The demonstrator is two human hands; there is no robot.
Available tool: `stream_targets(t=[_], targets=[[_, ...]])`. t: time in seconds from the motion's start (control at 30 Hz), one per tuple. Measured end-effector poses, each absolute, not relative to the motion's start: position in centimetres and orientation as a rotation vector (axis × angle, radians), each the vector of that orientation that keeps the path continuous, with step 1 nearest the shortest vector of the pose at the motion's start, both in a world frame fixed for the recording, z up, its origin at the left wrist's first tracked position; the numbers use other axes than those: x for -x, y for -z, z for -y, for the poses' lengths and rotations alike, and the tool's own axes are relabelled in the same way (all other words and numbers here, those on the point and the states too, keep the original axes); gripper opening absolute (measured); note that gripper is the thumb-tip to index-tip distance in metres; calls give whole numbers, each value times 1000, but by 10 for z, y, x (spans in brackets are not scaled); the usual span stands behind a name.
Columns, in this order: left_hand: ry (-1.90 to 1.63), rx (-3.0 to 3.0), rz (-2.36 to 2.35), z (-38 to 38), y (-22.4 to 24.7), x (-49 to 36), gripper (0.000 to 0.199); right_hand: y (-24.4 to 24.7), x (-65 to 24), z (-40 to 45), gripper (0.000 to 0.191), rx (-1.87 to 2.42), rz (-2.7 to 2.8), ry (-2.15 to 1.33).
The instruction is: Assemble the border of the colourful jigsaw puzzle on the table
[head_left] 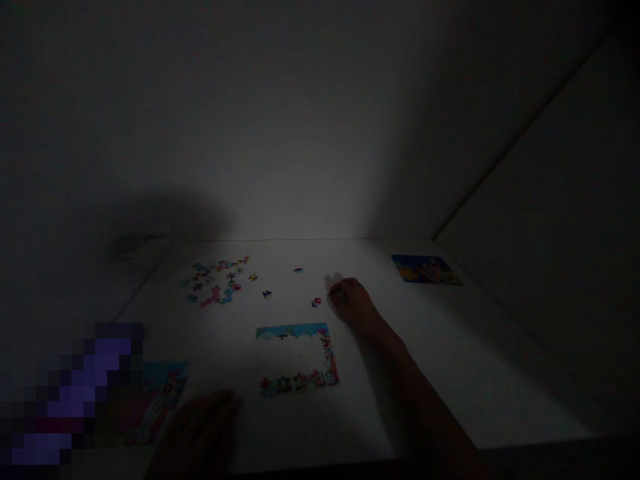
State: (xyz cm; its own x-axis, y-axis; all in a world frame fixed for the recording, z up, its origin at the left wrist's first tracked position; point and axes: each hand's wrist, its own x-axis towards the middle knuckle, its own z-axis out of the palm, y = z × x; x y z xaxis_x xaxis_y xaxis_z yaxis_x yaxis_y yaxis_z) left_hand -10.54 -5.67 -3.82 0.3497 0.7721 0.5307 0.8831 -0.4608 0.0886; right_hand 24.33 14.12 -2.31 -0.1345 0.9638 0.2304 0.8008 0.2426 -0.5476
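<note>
The room is very dim. My right hand (353, 307) rests on the white table (400, 333) with curled fingers, and nothing shows in it. The nearest thing to it is a small jigsaw piece (316, 302) just left of the fingertips. A partly built puzzle border (297, 360) with a bare middle lies below that hand. My left hand (200, 427) is a dark shape at the near edge, beside a picture card of the puzzle (160, 400). A scattered group of jigsaw pieces (215, 281) lies at the far left.
A few loose pieces (267, 293) lie between the pile and my right hand. A blue-and-yellow puzzle picture (426, 269) lies at the far right corner. Pale walls (525, 200) rise behind and right of the table. A pixelated purple patch (75, 400) covers the lower left.
</note>
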Motion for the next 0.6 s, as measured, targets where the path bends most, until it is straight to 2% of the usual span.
stream_targets(t=[0.2, 0.43, 0.6], targets=[[734, 2411, 1497, 58, 18, 95, 28, 25, -243, -124, 14, 1640, 1950, -296], [799, 2396, 1595, 57, 4, 83, 22, 22, -247, -107, 26, 1603, 1870, -309], [864, 2416, 1547, 57, 4, 85, 25, 20, -245, -110, 25, 1620, 1936, -319]])
